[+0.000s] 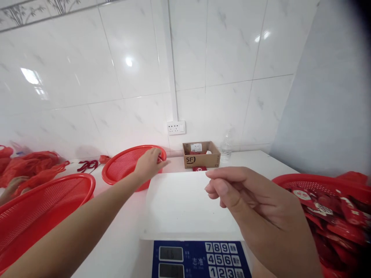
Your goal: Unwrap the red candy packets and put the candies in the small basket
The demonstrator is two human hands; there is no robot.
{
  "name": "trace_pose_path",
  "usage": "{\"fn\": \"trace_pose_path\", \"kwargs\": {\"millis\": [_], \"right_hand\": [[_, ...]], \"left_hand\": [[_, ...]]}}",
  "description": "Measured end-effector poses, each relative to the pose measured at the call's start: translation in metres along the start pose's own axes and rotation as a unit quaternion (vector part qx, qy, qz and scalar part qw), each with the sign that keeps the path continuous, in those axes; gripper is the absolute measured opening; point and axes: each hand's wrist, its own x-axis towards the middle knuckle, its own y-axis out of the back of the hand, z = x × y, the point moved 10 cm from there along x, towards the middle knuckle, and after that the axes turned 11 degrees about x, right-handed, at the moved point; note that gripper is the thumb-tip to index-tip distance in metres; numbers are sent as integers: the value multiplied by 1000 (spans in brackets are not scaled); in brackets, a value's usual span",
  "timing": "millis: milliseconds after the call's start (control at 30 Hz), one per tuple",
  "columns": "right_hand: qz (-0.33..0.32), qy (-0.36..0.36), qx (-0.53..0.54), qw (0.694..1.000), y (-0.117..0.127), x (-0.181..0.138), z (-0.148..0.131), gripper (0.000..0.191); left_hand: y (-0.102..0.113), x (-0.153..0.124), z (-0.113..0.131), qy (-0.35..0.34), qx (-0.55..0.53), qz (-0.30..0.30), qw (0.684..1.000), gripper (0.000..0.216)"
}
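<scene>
My left hand (pixel 149 164) reaches forward and grips the far rim of a tilted red mesh basket (pixel 123 166) near the wall. My right hand (pixel 249 204) hovers over the white platter of an electronic scale (pixel 179 204), fingers curled loosely together with nothing visible in them. The scale's blue keypad panel (pixel 199 259) faces me at the bottom edge.
A second red basket (pixel 43 204) sits at the left and a third (pixel 319 185), full of red packets, at the right. A small cardboard box (pixel 201 154), a clear bottle (pixel 226 146) and a wall socket (pixel 176 127) stand at the back. Red bags (pixel 29 166) lie far left.
</scene>
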Motion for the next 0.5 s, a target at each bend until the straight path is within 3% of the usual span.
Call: {"fn": "trace_pose_path", "kwargs": {"millis": [100, 200, 300, 467, 500], "right_hand": [[-3, 2, 11, 1000, -1, 0, 1, 15], [-9, 1, 19, 1000, -2, 0, 4, 16], [-20, -2, 33, 999, -9, 0, 2, 17], [-76, -11, 59, 995, -37, -1, -8, 13], [-91, -9, 51, 995, -42, -3, -8, 13]], "left_hand": [[-2, -2, -45, 77, -10, -18, 997, 32], [-5, -20, -60, 116, -45, -7, 992, 34], [7, -43, -37, 97, -110, 43, 988, 40], [45, -84, 16, 40, -251, 117, 960, 49], [43, -89, 21, 37, -278, 101, 955, 44]]}}
